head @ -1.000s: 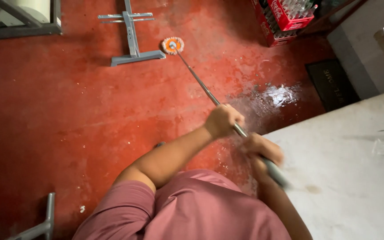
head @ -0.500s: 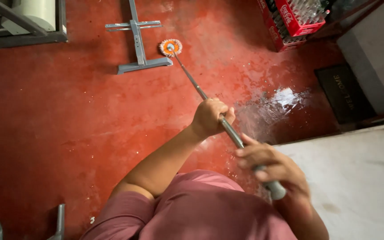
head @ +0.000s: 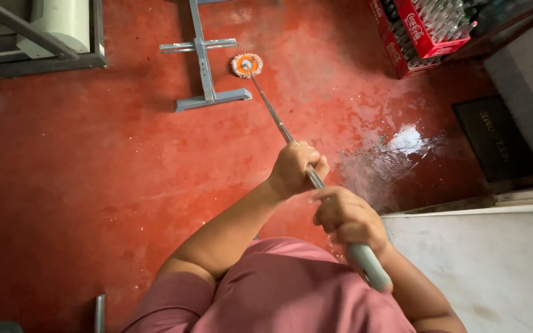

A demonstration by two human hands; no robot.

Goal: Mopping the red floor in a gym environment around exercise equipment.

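1. A red-painted floor (head: 94, 185) is filling the view, dull and scuffed, with a pale surface (head: 482, 271) cutting in at the lower right.
2. Nearest the camera, the right hand (head: 347, 217) is wrapping the grey sleeve at the upper end of the mop handle (head: 279, 126), its grip clamped around it with fingers curled over the top.
3. Just beyond, the left hand (head: 296, 166) is closing round the bare metal shaft, its grip also tight; the two hands are sitting near each other on the pole.
4. A wet patch (head: 390, 157) is shining on the floor just right of the hands, reaching toward a dark doormat (head: 495, 135).
5. Farther out, the orange-and-white mop head (head: 246, 64) is resting on the floor, touching or almost touching the foot of a grey metal stand (head: 205, 68); which, I cannot tell.
6. At the far edge, red bottle crates (head: 421, 28) are standing at the upper right and a grey frame holding a white roll (head: 63, 28) at the upper left.
7. Likely risks: the mop head is sitting so close to the stand that a stroke leftward could snag its crossbar; the wet patch could make footing slippery.
8. Open room is lying mainly to the left and centre, where bare floor is stretching wide; the right side is hemmed in by the surface's edge, the mat and the crates.
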